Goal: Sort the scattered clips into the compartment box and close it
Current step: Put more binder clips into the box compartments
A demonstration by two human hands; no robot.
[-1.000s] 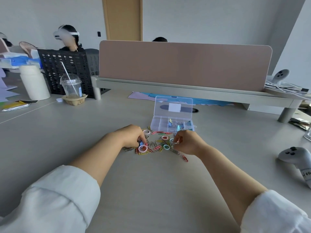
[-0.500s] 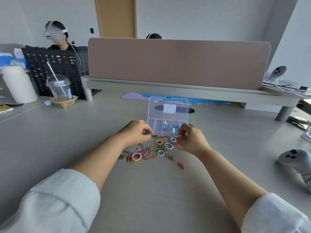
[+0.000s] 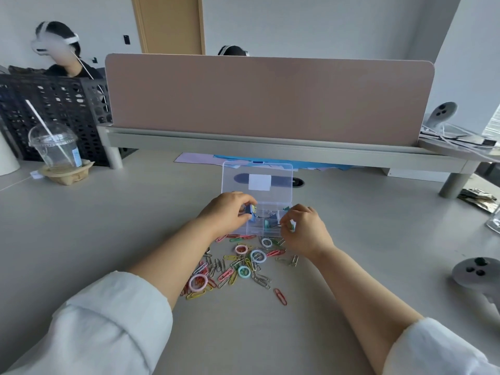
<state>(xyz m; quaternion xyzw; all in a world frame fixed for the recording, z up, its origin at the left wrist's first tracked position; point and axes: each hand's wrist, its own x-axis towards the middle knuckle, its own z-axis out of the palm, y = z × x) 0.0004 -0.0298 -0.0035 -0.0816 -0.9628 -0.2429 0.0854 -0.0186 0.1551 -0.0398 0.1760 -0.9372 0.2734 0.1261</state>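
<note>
Box point(image 3: 257, 182) open, lid upright, clips point(image 3: 238, 263) heaped at its near edge. Left hand point(image 3: 226, 212) fingers pinch a blue clip point(image 3: 253, 211); right hand point(image 3: 307, 232) fingers pinch a small clip point(image 3: 280, 225), mostly hidden.

Bright, even daylight with soft faint shadows, strong wide-angle bending at the edges, slight overall softness.

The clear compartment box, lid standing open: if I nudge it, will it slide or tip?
It probably slides easily: the compartment box looks like thin clear plastic, holds few clips, and sits on a smooth table. The upright lid may make it tip backward if pushed high up. It likely feels stiff but light.
</note>
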